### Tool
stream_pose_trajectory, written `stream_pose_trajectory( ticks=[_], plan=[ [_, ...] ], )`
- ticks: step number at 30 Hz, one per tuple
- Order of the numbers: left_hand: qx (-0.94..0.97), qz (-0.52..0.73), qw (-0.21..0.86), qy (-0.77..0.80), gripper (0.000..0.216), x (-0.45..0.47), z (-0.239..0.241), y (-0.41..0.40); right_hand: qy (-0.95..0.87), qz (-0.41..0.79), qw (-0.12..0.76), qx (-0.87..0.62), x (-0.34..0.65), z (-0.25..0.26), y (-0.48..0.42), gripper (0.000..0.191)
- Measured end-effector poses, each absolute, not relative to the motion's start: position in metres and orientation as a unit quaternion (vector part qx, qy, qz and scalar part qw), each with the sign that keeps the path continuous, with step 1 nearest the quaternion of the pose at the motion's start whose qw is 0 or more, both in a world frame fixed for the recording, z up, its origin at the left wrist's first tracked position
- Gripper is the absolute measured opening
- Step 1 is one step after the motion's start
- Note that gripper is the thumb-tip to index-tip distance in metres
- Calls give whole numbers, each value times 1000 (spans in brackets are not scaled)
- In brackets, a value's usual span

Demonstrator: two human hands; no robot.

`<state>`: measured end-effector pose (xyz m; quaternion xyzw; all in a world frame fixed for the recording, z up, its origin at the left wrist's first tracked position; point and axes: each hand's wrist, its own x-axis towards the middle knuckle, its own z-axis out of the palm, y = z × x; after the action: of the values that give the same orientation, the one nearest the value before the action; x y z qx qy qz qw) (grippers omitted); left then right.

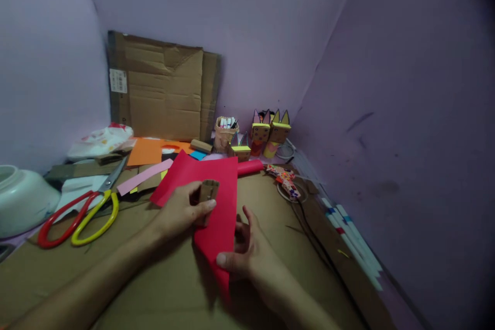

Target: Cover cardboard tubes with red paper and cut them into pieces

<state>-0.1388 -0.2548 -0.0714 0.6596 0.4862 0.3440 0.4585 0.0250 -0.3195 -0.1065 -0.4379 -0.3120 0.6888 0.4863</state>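
Observation:
My left hand (pixel 185 209) is closed around a small brown cardboard piece (pixel 210 192), thumb across its front, held over a sheet of red paper (pixel 222 180). The paper's near part is raised off the cardboard surface, and its far left corner spreads toward the back. My right hand (pixel 247 252) grips the paper's right edge, the thumb on top and the other fingers behind or beside it. Beyond the sheet lies a red paper roll (pixel 249 167). Large scissors (pixel 95 198) with one red and one yellow handle rest to the left, blades pointing away.
A white bowl (pixel 27 203) sits at far left. Cardboard sheets (pixel 166 90) lean on the back wall. Orange paper (pixel 145 151), a marker holder (pixel 225 136) and small cardboard figures (pixel 261 134) stand or lie at the back. A patterned glue gun (pixel 285 180) and several markers (pixel 356 242) are at right.

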Motion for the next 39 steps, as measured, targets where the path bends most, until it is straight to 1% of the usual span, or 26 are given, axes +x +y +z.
stream_pose_trajectory(
  ticks=[1,3,6,7,10,11,14,16,17,18,20,22,24,27,30,32,34,35,37,38,39],
  plan=[
    [661,341,462,483,26,-138,-75,-253,-314,670,516,-431,22,-111,-323,133],
    [667,335,457,483,27,-137,-79,-250,-331,660,535,-410,18,-116,-329,125],
    [677,321,443,492,27,-136,-79,-249,-360,675,513,-390,17,-120,-337,109],
    [682,317,434,496,27,-135,-79,-249,-369,676,505,-389,17,-122,-339,101],
    [699,300,414,500,27,-133,-78,-251,-362,691,457,-427,18,-132,-342,69],
    [704,293,413,499,28,-133,-77,-252,-353,701,431,-446,20,-135,-343,62],
    [724,259,402,497,29,-134,-71,-259,-362,712,356,-486,34,-130,-346,52],
    [747,238,363,504,32,-137,-62,-268,-410,683,316,-515,50,-118,-346,43],
    [759,230,337,508,31,-138,-58,-273,-447,657,301,-527,58,-112,-344,34],
    [774,216,313,507,30,-139,-55,-278,-483,611,310,-544,67,-106,-339,28],
    [809,180,274,488,24,-142,-54,-290,-540,493,343,-589,80,-100,-326,26],
    [849,152,233,450,25,-144,-62,-301,-594,385,357,-609,85,-98,-308,25],
    [879,160,178,412,30,-147,-76,-311,-656,321,325,-601,81,-97,-290,23],
    [909,167,116,365,37,-154,-95,-324,-686,316,323,-570,66,-90,-272,21],
    [910,166,106,366,58,-163,-102,-331,-706,340,363,-505,55,-81,-275,17],
    [897,157,137,389,69,-168,-102,-333,-710,336,411,-463,55,-76,-289,14],
    [876,140,199,416,72,-171,-101,-334,-715,295,449,-446,59,-74,-306,18],
    [863,130,237,426,71,-171,-100,-334,-730,297,443,-427,61,-75,-313,24],
    [835,124,315,433,70,-171,-98,-332,-763,349,393,-375,63,-80,-326,32],
    [819,130,353,432,70,-171,-96,-330,-774,369,369,-359,63,-84,-330,35],
    [802,143,389,429,70,-170,-93,-327,-779,374,355,-356,61,-89,-333,32]
  ],
)
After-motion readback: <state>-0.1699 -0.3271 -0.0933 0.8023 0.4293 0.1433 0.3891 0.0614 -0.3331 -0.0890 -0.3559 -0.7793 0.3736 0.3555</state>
